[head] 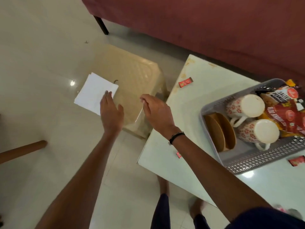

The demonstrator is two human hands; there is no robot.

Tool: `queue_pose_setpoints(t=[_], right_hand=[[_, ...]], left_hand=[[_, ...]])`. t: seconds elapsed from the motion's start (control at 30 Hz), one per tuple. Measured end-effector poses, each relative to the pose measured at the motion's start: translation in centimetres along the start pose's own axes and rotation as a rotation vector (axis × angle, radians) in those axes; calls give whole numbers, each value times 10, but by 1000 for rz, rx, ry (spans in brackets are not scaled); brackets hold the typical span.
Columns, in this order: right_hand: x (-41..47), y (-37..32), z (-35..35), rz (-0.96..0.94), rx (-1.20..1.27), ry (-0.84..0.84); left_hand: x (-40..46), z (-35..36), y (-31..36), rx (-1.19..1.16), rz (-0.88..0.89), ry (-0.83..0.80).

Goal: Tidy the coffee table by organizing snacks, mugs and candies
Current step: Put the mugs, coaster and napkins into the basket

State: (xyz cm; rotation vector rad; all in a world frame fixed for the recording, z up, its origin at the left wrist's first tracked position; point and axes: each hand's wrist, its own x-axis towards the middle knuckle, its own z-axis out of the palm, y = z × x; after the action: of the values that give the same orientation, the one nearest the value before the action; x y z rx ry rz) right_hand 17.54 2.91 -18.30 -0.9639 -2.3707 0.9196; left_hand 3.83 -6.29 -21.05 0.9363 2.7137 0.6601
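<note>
**Pale tiles, maroon cloth**

Glossy cream floor tiles (41,47) fill the nine o'clock side, with a bright light glint. Maroon fabric furniture (206,25) spans twelve to two o'clock on a dark leg (101,24). A beige plastic stool (132,83) stands at centre. A brown wooden pole (23,152) enters at eight o'clock.

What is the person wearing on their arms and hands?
Both forearms are bare, with no gloves or rings visible. The right wrist carries a thin dark bracelet with small pale beads. A dark blue sleeve covers the right upper arm. The left hand and right hand wear nothing.
</note>
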Motion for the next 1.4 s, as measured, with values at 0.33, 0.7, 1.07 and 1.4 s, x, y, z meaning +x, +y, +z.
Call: queue_pose_setpoints(t=[0.33,0.7,1.07,1.4], right_hand=[[24,-11,58,139,148,-218],[22,-4,55,491,512,-308],[-11,44,-15,880,709,-124],[-80,86,-160,807,906,-184]], left_hand=[[27,2,-27,369,13,-135],[40,-10,-13,454,17,-88],[-72,35,106,-89,219,-287],[-102,31,151,-961,-518,-528]])
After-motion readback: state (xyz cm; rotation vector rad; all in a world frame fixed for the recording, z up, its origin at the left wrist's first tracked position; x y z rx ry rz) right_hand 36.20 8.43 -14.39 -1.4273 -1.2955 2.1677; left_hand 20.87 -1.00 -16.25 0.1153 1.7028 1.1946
